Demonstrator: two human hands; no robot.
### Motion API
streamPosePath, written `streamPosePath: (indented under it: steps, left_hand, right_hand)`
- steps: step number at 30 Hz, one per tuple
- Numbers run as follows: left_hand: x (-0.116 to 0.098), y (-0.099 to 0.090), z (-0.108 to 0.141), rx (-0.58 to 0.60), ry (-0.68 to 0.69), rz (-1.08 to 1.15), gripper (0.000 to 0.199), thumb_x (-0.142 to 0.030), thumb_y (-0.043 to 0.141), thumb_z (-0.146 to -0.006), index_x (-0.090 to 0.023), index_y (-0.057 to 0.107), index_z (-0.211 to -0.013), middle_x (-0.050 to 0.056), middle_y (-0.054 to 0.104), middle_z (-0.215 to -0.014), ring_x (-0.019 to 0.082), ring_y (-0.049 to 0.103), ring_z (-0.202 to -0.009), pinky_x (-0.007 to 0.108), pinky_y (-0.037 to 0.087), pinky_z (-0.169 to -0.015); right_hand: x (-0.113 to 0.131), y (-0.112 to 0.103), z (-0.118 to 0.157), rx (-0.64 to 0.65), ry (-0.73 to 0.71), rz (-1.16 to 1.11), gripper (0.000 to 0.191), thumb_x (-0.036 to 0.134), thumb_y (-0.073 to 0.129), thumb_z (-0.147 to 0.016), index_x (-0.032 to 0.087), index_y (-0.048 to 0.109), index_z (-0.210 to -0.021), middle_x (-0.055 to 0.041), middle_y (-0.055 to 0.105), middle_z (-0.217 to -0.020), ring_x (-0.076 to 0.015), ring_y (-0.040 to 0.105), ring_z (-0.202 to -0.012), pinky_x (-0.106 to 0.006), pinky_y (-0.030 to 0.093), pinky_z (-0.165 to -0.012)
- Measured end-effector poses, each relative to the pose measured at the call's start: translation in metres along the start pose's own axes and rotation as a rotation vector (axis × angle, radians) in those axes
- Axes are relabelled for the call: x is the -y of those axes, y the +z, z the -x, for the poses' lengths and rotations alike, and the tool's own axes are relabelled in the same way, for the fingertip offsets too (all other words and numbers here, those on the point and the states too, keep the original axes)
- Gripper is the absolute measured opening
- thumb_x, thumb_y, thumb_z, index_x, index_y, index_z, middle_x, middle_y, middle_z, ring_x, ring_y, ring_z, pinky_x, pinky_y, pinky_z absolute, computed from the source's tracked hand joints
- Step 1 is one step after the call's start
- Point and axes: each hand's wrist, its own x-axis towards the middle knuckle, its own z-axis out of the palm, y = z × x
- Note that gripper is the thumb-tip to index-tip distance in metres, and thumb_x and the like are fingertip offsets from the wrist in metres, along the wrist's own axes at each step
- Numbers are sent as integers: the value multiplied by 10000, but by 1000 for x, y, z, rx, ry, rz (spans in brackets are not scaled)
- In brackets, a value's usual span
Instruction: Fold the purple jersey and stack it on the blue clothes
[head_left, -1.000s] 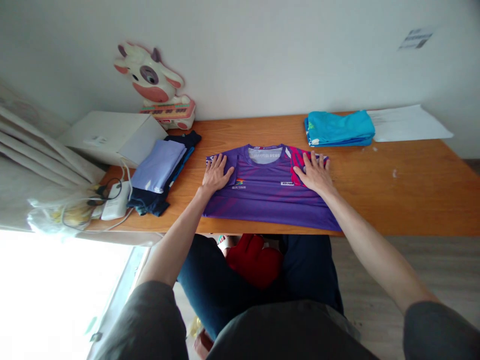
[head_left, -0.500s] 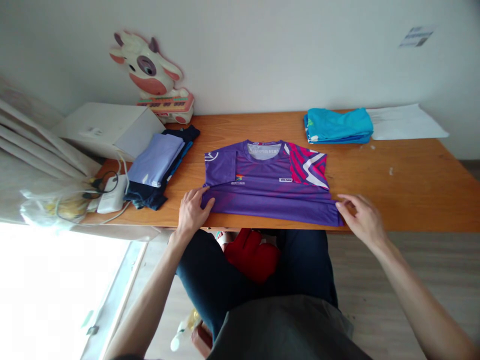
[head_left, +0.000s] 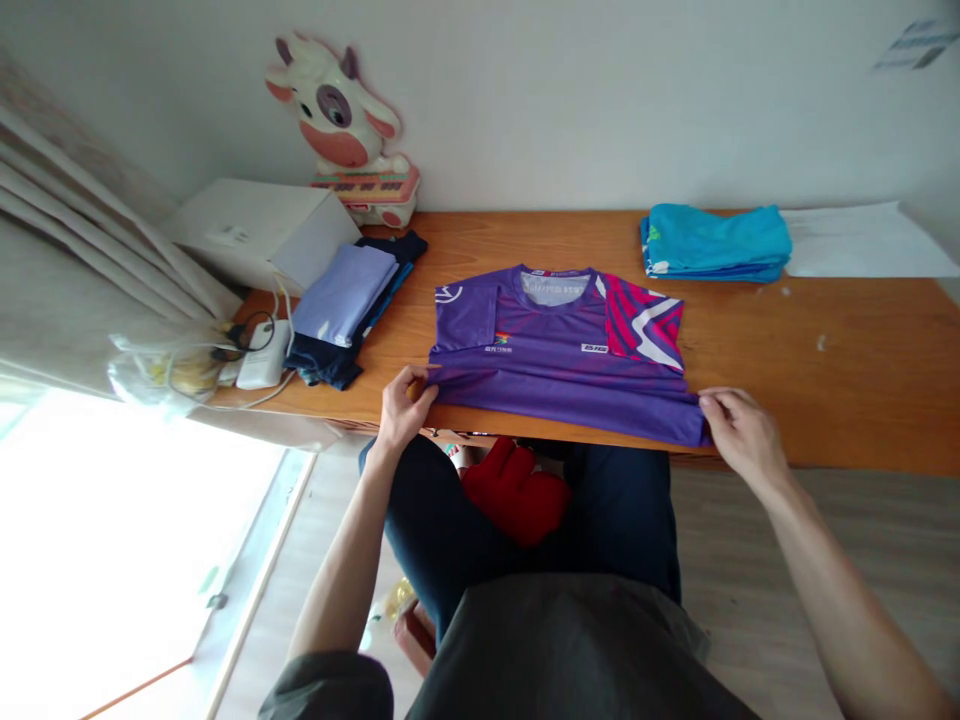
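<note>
A purple sports shirt (head_left: 559, 365) with a pink and white right sleeve lies flat on the wooden table (head_left: 825, 380), its sides folded in. My left hand (head_left: 403, 405) pinches the shirt's near left corner at the table's front edge. My right hand (head_left: 739, 430) pinches the near right corner. Both hold the bottom hem, which is slightly lifted off the wood.
A folded turquoise garment (head_left: 712, 240) and a white sheet of paper (head_left: 862, 240) lie at the back right. Folded light blue and navy clothes (head_left: 349, 305), a white box (head_left: 259, 230), a charger with cables (head_left: 259, 355) and a cow-shaped toy (head_left: 345, 115) stand at the left. A curtain hangs left.
My hands left the shirt's shoulders, came back to the near edge and took hold of the two bottom corners. The camera view shifted slightly left.
</note>
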Motion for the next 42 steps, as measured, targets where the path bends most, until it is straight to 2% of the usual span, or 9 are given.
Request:
streamPosePath:
  steps: [5,11,16,19,23,26,29,38,42]
  left_hand:
    - [-7,-8,7,102,26,175,118,-319,692,-821,-322,580,-855,58,900,-952,367,872,-1249,611,657,-1220]
    - [-11,-19,19,259,72,44,239,-248,624,-760,-330,764,-936,17,849,-759,376,906,-1135,592,681,-1150]
    - [-3,-24,22,111,8,-22,180,-337,655,-990,-318,823,-1051,-11,805,-720,294,830,-728,464,687,-862]
    - [2,-21,16,-66,37,-190,244,-465,686,-1094,-309,862,-1161,47,882,-930,325,860,-962,485,670,-993]
    - [7,-11,1,-61,73,-353,393,-589,697,-1115,-297,886,-1298,118,896,-1377,387,808,-1329,581,586,-1250]
    - [11,-4,-5,-50,25,-405,391,-602,701,-1111,-303,904,-1259,117,888,-1391,401,790,-1364,610,569,-1277]
    - [14,0,-7,-67,0,-456,298,-553,771,-1066,-314,913,-1171,111,886,-1346,415,783,-1351,648,561,-1286]
    - [12,-5,-2,-83,-116,163,384,-599,840,-950,-263,759,-1118,62,862,-983,274,858,-961,391,703,-883]
    - [-12,-22,17,-36,-127,299,454,-639,921,-937,-286,774,-1182,47,865,-964,266,875,-930,394,722,-887]
  right_hand:
    - [-2,-3,-12,33,30,31,484,589,664,-1001,230,808,-1292,-188,833,-1219,-388,795,-1065,-554,639,-1018]
    - [4,-7,-12,59,26,13,336,611,698,-935,283,746,-990,-161,813,-1094,-367,759,-930,-548,613,-895]
    - [2,-10,-5,69,118,-83,362,647,746,-907,298,740,-1000,-133,855,-1057,-369,779,-937,-554,609,-936]
    - [-2,-11,-3,80,176,-153,395,670,773,-908,292,747,-1021,-119,863,-1046,-363,793,-949,-536,619,-939]
    - [-8,-9,-4,47,141,-227,439,600,798,-913,276,764,-1207,-149,873,-1183,-373,829,-1082,-535,638,-1031]
    - [-9,-9,-8,135,106,-176,528,574,792,-892,276,812,-1327,-158,895,-1207,-392,844,-1085,-563,646,-1042]
    - [-4,-12,-11,214,113,-94,460,644,785,-892,283,882,-1160,-165,925,-1210,-426,850,-1071,-585,647,-1017]
    - [23,-34,-11,48,228,-297,443,656,883,-857,273,944,-1071,-137,919,-1107,-388,831,-1041,-534,655,-1060]
    - [23,-47,-7,46,202,-539,312,606,973,-847,322,967,-975,-120,900,-1170,-396,828,-1160,-565,640,-1193]
